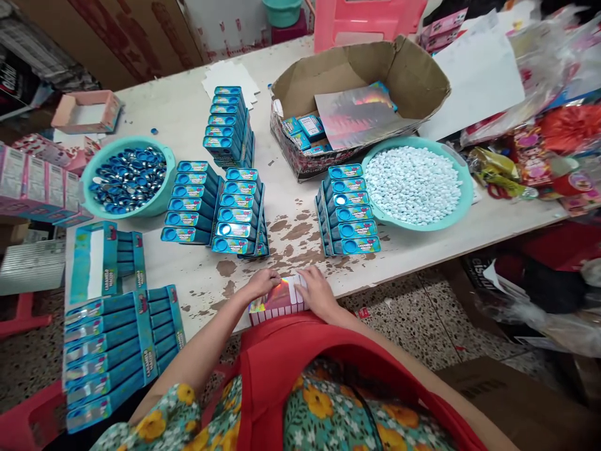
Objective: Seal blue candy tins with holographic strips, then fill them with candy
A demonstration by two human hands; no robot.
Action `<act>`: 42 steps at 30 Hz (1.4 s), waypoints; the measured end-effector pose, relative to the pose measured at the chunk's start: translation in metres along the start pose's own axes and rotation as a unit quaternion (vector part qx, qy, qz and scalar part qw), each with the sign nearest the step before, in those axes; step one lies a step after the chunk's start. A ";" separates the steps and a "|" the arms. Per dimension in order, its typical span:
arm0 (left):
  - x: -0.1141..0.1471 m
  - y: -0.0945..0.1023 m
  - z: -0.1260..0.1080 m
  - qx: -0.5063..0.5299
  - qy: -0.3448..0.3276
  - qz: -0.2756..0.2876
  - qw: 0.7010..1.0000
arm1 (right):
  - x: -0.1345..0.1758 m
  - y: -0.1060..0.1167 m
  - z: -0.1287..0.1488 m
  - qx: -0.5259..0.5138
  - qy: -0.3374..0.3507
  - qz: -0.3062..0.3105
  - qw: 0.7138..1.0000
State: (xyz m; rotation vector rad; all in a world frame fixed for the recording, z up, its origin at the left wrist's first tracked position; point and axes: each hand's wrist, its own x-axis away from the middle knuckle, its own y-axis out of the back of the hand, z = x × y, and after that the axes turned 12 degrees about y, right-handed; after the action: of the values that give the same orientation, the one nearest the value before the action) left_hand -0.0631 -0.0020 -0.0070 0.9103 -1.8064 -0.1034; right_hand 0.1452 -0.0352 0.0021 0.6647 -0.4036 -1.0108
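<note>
"Where's the pack?"

"The shiny pink pack [278, 300] lies at the near edge of the table [399, 257], right against the red apron [265, 382]. Its top reflects rainbow colours, and a row of white-edged sections shows along the near side."

"And the hands?"

"Both are on it. The left hand [263, 284] rests at the far left part, fingers curled in together. The right hand [319, 293] is at the right end, its thumb over the pale strip there."

"Clamped tight?"

"I can't fairly tell for either one; the fingertips are small and partly hidden at this angle."

"What's around them?"

"Just beyond, to the right, stands a bundle of blue boxes [350, 212]. Ahead and to the left are more blue bundles [237, 213], set close together."

"And the bowls?"

"A turquoise bowl [87, 202] on the left holds blue and silvery caps [129, 181]. The other bowl [464, 197], on the right, is filled with pale pellets [413, 181]. Beside that one, an open carton [417, 75] contains blue boxes and a silvery sheet [354, 119]."
</note>
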 end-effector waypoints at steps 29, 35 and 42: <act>0.058 0.000 -0.072 0.269 -0.175 0.092 0.943 | 0.001 0.092 0.058 -0.090 -0.043 -0.037 0.994; 0.066 0.035 -0.133 0.200 -0.197 0.083 0.956 | 0.003 0.121 0.054 -0.027 -0.093 -0.256 0.962; 0.037 0.054 -0.180 0.189 -0.264 0.021 0.946 | -0.013 0.144 0.018 0.071 -0.104 -0.369 0.921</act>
State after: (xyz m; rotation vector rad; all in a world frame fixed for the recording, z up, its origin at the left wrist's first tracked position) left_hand 0.0526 0.0736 0.1250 1.1930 -2.3968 0.0357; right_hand 0.2204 0.0225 0.1122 0.8692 -0.4200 -1.7949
